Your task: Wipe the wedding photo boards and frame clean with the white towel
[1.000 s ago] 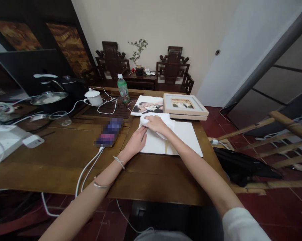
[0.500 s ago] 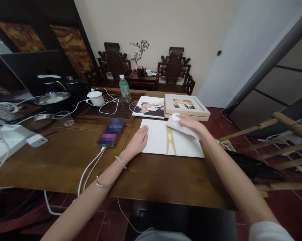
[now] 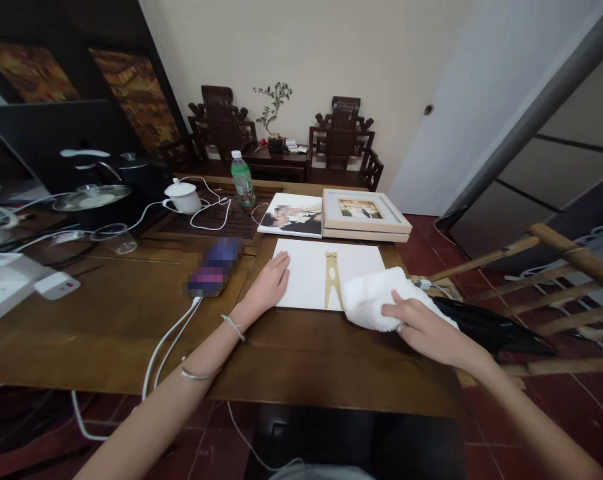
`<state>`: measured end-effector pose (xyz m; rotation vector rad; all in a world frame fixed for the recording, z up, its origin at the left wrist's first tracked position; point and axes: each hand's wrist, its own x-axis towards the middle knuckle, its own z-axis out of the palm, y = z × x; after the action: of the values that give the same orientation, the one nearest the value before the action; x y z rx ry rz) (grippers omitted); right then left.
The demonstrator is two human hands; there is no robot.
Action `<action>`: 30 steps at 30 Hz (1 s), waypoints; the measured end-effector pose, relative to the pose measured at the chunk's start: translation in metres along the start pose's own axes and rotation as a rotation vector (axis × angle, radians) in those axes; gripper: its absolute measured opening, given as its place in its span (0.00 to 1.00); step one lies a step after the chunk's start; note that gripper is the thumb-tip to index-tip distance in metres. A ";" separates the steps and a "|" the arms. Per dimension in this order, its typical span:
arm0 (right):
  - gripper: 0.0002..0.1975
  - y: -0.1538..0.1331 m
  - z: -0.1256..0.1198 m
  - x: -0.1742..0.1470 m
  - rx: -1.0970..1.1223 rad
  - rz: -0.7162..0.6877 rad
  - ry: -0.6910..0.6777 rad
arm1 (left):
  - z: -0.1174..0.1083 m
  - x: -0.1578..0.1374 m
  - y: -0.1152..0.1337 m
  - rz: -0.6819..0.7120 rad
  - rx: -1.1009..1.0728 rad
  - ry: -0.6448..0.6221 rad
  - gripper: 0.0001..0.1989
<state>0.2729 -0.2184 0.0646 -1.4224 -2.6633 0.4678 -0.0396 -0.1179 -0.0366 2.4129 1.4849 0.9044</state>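
A flat white panel point(image 3: 304, 277) lies on the wooden table, with a tan, A-shaped stand leg point(image 3: 332, 280) on its upper face. My left hand point(image 3: 271, 281) rests on the panel's left edge, fingers stretched out. At the panel's near right corner, my right hand point(image 3: 414, 323) grips a bunched white cloth point(image 3: 374, 297). The cloth covers that corner and hangs over toward the table edge. Just behind the panel are a photo print panel point(image 3: 296, 217) and a light wood picture frame point(image 3: 366, 213) with a photo in it, lying on another frame-like piece.
Left of my left hand lies a phone point(image 3: 214, 267) with a white cable. Farther left are a clear plastic cup point(image 3: 114, 239), a lidded white teacup point(image 3: 182, 197), a pot point(image 3: 94, 200) and a power strip point(image 3: 6, 287). A green-labelled bottle point(image 3: 242, 180) stands behind. Bamboo rails point(image 3: 576, 260) are at right.
My right hand has moved the cloth from the panel's far edge toward me and to the right, onto its near right corner. My left hand stays on the left edge.
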 end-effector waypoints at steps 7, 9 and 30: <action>0.13 0.033 0.009 0.051 -0.021 -0.023 0.110 | 0.003 0.000 -0.003 0.013 -0.018 0.016 0.22; 0.15 0.041 0.008 0.071 0.002 -0.039 0.120 | 0.003 0.000 -0.004 0.014 -0.026 0.013 0.22; 0.25 0.017 0.023 0.011 -0.001 -0.103 0.052 | 0.004 -0.001 -0.005 -0.001 -0.030 -0.002 0.21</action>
<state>0.2752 -0.2061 0.0364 -1.2713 -2.6801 0.4138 -0.0407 -0.1154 -0.0422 2.3908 1.4616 0.9167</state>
